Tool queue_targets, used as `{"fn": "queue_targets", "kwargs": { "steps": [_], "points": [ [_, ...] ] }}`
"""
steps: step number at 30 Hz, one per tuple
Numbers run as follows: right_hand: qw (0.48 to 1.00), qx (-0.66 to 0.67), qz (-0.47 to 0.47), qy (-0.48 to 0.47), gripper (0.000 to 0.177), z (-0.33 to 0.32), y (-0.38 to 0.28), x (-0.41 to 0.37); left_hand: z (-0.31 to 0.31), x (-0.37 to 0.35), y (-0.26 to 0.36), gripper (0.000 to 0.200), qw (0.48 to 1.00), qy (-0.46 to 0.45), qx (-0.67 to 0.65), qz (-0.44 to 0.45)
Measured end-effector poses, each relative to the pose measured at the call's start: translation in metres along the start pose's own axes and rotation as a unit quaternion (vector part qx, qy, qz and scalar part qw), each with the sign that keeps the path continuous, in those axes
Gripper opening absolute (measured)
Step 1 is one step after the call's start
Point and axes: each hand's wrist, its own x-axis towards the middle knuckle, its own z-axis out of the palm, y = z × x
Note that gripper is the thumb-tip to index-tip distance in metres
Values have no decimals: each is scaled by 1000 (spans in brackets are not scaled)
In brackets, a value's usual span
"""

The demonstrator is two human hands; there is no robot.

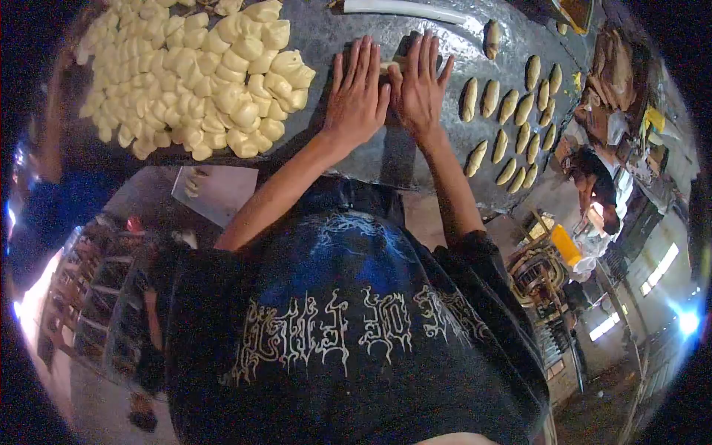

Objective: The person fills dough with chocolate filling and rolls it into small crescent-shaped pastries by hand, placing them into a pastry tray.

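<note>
My left hand (357, 100) lies flat on the metal table (308, 159), fingers stretched forward. Beside it, my right hand (420, 96) is flat too, its thumb near the left one. A pale strip of dough (389, 68) shows between the hands; the rest of it is hidden under the fingers. To the left rises a wide heap of pale dough pieces (215, 81). Several rolled, spindle-shaped dough pieces (509, 107) lie in loose rows on the right, apart from my right hand.
A long white curved strip (404, 9) lies along the table's far side. At the far right corner is a yellowish-edged container (575, 13). Another person (593, 189) is beyond the table on the right, near a yellow-orange object (565, 245). Racks (96, 297) stand at lower left.
</note>
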Motion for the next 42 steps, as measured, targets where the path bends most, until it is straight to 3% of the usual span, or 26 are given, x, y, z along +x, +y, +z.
{"fn": "queue_targets", "kwargs": {
  "steps": [3,6,10,13,14,18,21,22,25,26,29,30,33,35,37,39,40,42],
  "points": [
    [999,31,-20,-26,66,-11,-7,-17,-11,-23,4,66,996,-50,-50,50],
    [993,95,-43,-62,62,-10,-13,-38,-9,-40,7,64,994,-103,-22,31],
    [996,-5,-57,-65,65,-5,5,-6,2,-7,-8,64,999,-36,8,17],
    [994,-9,-87,-57,61,-18,12,26,0,27,-21,63,999,21,40,20],
    [994,-18,-99,-43,64,-21,14,34,-6,31,-20,63,998,60,-4,21],
    [989,32,-140,-24,62,-30,18,42,-15,25,-32,63,998,46,-38,26],
    [988,36,-134,-74,58,-35,19,48,-22,2,-36,63,997,59,-40,16],
    [985,37,-159,-54,48,-30,24,51,-26,-5,-34,63,997,56,-45,7],
    [977,87,-137,-138,37,-29,33,64,-37,-28,-21,62,997,55,-54,-10],
    [962,123,-222,-103,26,-29,35,73,-40,-35,-16,62,997,57,-53,-15],
    [962,120,-59,-237,26,-42,37,78,-41,-54,-12,61,996,69,-44,-25],
    [957,81,-69,-270,32,-48,35,79,-40,-62,-8,60,996,73,-43,-30],
    [899,256,5,-356,35,-63,32,55,-37,-86,5,59,994,96,-25,-48],
    [814,440,82,-371,39,-62,40,24,-23,-106,15,59,990,109,-40,-79],
    [718,595,180,-313,42,-74,32,-9,-12,-114,25,58,989,104,-55,-86],
    [663,662,236,-258,41,-84,37,-25,-8,-118,32,56,991,84,-61,-88],
    [661,676,253,-204,36,-103,31,-27,-7,-116,34,55,992,83,-62,-74],
    [710,625,290,-144,32,-133,52,-13,-4,-109,35,54,993,81,-65,-64]
  ]
}}
